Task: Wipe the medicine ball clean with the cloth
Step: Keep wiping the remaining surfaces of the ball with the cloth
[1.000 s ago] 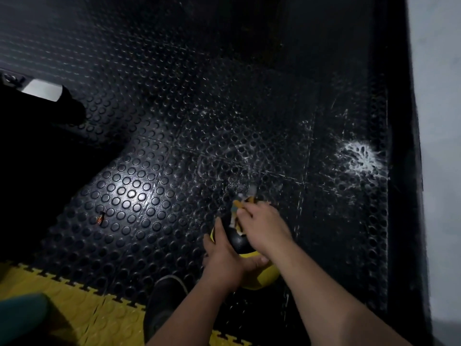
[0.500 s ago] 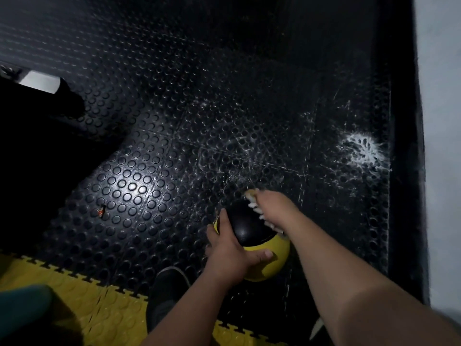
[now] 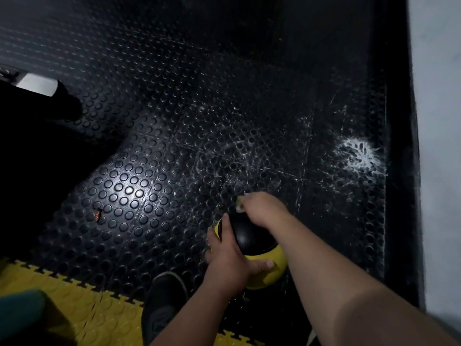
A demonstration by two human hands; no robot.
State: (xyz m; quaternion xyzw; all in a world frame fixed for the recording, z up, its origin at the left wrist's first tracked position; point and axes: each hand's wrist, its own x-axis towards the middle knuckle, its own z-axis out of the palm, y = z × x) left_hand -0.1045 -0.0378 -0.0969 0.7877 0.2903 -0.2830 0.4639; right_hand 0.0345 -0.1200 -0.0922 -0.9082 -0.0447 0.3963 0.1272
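I see my left hand (image 3: pixel 230 258) gripping the round black-and-yellow medicine ball (image 3: pixel 252 248) on the studded black rubber floor (image 3: pixel 139 176). At its twelve o'clock my right hand (image 3: pixel 264 208) clamps its fingers on a pale cloth (image 3: pixel 240 205). Pushing hard there could roll the ball away.

No legible text anywhere.

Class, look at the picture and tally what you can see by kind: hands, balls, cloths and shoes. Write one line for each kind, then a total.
Hands: 2, the left hand and the right hand
Balls: 1, the black and yellow medicine ball
Cloths: 1, the cloth, only a corner showing
Shoes: 1, the dark shoe
Total: 5
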